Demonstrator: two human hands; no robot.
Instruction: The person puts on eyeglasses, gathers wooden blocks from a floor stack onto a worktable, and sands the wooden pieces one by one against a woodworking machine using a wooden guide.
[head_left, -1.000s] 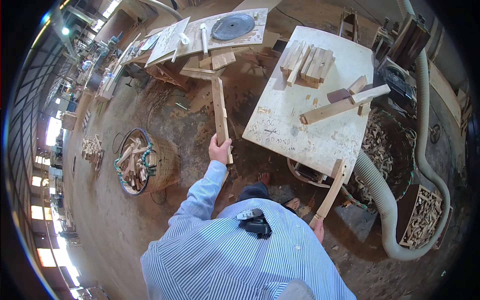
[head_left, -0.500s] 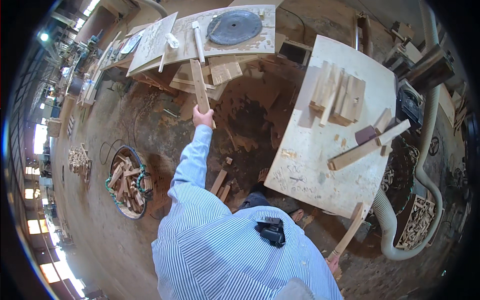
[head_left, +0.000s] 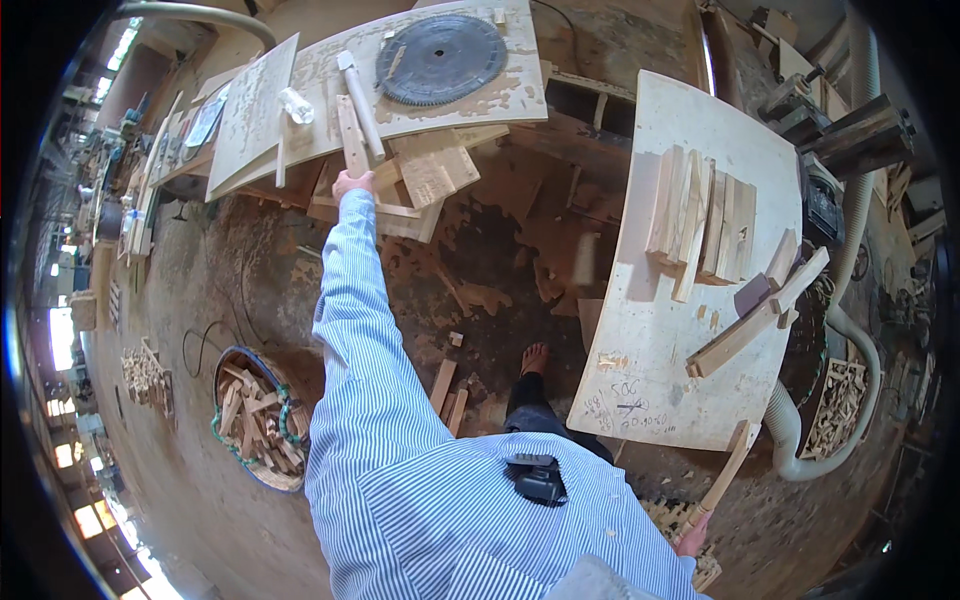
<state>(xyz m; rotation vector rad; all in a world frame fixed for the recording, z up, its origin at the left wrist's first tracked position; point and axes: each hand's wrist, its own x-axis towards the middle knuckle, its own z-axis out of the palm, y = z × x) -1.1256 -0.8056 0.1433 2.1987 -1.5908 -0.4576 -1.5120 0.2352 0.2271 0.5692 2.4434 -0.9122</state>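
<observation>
at 11 o'clock, a flat wooden batten (head_left: pixel 351 138) reaches over the edge of a workbench (head_left: pixel 522 88), just beside a white rod (head_left: pixel 362 105); your left hand (head_left: pixel 354 183) grasps its near end, fingers wrapped round it. at 5 o'clock, your right hand (head_left: pixel 692 535) clasps a shaped wooden leg (head_left: pixel 725 478), its far end near a pale tabletop (head_left: pixel 655 345). wooden blocks (head_left: pixel 717 222) lie on that tabletop at 2 o'clock; a circular saw blade (head_left: pixel 450 72) lies on the workbench at 12.

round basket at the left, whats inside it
Loose wood pieces lie jumbled in the basket, the upper ones in plain view. Whatever is underneath them, and the basket's bottom, is covered.
</observation>
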